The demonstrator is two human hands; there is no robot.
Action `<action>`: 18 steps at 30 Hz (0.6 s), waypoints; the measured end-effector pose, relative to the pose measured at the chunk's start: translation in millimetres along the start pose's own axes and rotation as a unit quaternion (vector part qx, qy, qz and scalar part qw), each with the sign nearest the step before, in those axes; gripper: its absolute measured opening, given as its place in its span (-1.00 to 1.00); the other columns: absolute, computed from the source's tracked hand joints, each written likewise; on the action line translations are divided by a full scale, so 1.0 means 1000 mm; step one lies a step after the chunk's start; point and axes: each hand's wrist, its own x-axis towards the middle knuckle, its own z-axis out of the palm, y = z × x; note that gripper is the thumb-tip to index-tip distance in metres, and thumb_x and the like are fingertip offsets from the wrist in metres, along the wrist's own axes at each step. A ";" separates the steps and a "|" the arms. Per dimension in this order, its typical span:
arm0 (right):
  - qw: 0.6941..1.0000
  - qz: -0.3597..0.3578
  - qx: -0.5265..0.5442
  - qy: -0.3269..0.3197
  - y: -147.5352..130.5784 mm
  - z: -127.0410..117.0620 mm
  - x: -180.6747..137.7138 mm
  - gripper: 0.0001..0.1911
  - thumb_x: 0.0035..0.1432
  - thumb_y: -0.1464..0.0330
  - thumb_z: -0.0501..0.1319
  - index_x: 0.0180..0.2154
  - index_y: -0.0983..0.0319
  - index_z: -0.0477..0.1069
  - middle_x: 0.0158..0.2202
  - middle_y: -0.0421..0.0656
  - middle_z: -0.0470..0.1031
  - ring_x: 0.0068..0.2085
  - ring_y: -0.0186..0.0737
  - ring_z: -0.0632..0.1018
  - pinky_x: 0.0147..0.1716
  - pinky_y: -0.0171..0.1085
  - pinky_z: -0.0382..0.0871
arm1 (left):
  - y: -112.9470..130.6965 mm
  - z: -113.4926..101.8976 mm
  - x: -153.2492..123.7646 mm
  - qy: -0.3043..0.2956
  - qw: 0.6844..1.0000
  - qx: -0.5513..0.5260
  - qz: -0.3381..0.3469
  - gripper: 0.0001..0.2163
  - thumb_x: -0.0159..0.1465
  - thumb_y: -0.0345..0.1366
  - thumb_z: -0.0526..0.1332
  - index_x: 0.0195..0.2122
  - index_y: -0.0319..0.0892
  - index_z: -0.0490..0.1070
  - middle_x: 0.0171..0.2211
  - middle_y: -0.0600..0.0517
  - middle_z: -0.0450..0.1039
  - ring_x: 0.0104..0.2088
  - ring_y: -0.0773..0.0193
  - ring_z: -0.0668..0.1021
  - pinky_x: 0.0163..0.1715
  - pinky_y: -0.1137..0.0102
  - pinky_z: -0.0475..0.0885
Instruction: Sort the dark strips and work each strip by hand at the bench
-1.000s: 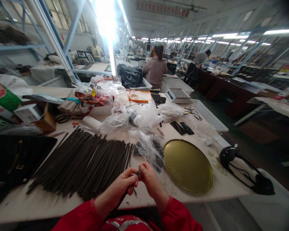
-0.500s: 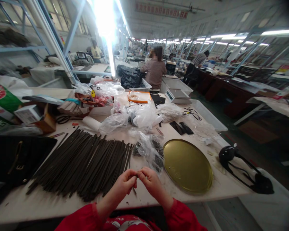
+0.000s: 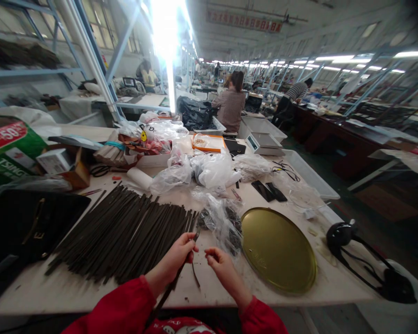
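My left hand [image 3: 176,258] is closed on a thin dark strap [image 3: 170,287] that runs down toward my red sleeve, its top end poking up past my fingers. My right hand [image 3: 220,265] hovers beside it, fingers pinched on something too small to make out. A wide pile of dark straps [image 3: 125,234] lies fanned on the table just left of my hands. A clear plastic bag of small dark metal parts [image 3: 223,220] lies right behind my right hand. A round brass-coloured tray [image 3: 277,249] sits to the right.
A black handbag [image 3: 24,222] lies at the left edge. Plastic bags [image 3: 209,169], an orange tray [image 3: 207,142], a scale [image 3: 263,143] and boxes crowd the far table [image 3: 73,287]. A black tool with cord [image 3: 362,255] lies right. A seated person [image 3: 231,105] works beyond.
My hands have parted slightly; the left has lifted the strap end higher, and the right has drawn away to the right. The camera shifted a little.
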 end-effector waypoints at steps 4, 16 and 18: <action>0.995 0.025 -0.095 -0.013 0.020 0.015 -0.008 -0.46 -0.05 0.39 0.11 0.04 0.33 0.22 -0.07 0.03 0.36 -0.31 -0.25 0.45 -0.18 -0.23 0.32 | -0.011 -0.015 0.065 0.055 0.996 0.070 0.010 -0.62 0.19 -0.28 -0.05 0.03 -0.28 0.15 -0.15 -0.13 0.43 -0.32 0.34 0.51 -0.32 0.44 0.39; 0.975 0.078 -0.183 -0.096 0.042 0.044 -0.005 -0.50 -0.02 0.41 0.07 0.02 0.34 0.26 -0.01 0.04 0.36 -0.01 -0.11 0.39 -0.02 -0.22 0.22 | -0.118 -0.033 0.070 0.087 0.918 0.387 0.013 -0.59 0.10 -0.50 0.01 0.01 -0.46 0.25 0.00 -0.25 0.32 0.06 0.17 0.34 0.08 0.41 0.12; 0.976 0.065 -0.176 -0.109 0.040 0.053 0.000 -0.53 -0.04 0.42 0.07 -0.02 0.31 0.30 -0.05 0.01 0.38 -0.03 -0.12 0.40 -0.03 -0.24 0.22 | -0.117 -0.026 0.074 0.074 0.909 0.410 0.019 -0.59 0.10 -0.51 0.01 0.01 -0.44 0.26 -0.01 -0.23 0.33 0.04 0.20 0.36 0.06 0.44 0.15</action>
